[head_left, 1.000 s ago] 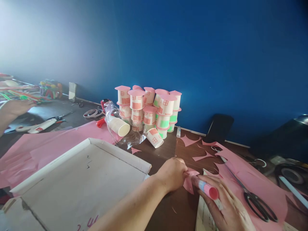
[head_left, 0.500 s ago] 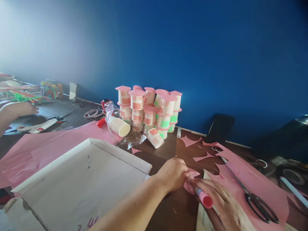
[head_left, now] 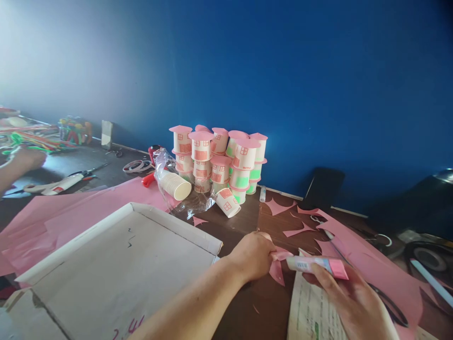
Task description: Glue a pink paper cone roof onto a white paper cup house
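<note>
My left hand is closed in a pinch on a small pink paper cutout on the dark table. My right hand grips a glue stick with a pink cap, held sideways with its tip at the cutout. Under my right hand lies a printed sheet. Behind stands a stack of paper-cup houses with pink roofs against the blue wall.
A white cardboard tray lies at the left on pink paper sheets. A sleeve of plain paper cups lies by the stack. Black scissors rest on pink paper at right. Another person's hand is at far left near coloured straws.
My right hand has turned the glue stick from pointing its cap toward me to lying sideways, and moved a little right. The other person's hand at far left has shifted back.
</note>
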A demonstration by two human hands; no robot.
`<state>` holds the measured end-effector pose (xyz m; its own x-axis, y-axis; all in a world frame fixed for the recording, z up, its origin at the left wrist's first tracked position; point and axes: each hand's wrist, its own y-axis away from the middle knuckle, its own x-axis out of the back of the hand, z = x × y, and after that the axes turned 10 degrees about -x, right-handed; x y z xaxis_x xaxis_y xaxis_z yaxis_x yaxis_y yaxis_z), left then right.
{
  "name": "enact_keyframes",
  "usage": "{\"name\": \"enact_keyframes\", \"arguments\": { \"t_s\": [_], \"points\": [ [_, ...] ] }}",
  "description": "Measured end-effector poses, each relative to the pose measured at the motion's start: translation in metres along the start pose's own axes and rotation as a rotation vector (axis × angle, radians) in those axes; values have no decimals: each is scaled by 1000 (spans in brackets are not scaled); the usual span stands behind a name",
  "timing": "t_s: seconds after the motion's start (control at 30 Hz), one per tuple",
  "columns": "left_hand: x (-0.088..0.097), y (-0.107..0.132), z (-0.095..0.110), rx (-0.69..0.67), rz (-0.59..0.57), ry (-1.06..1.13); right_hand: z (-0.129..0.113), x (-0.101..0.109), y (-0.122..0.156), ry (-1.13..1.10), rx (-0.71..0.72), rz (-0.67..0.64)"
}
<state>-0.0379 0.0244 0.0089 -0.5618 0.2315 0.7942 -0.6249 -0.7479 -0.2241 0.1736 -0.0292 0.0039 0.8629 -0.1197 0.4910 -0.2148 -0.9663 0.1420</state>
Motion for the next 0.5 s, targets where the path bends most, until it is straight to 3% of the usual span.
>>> {"name": "enact_keyframes", "arguments": {
  "t_s": [0.1, 0.17, 0.5],
  "points": [
    [-1, 1, -3, -31, 13, 80, -3, -8, -4, -366, -210, -128],
    [-1, 2, -4, -37, 29, 99, -4, -13, -7, -496, -288, -177],
    [-1, 1, -4, -49, 63, 122, 4, -17, -14, -386, -318, -232]
  ]
}}
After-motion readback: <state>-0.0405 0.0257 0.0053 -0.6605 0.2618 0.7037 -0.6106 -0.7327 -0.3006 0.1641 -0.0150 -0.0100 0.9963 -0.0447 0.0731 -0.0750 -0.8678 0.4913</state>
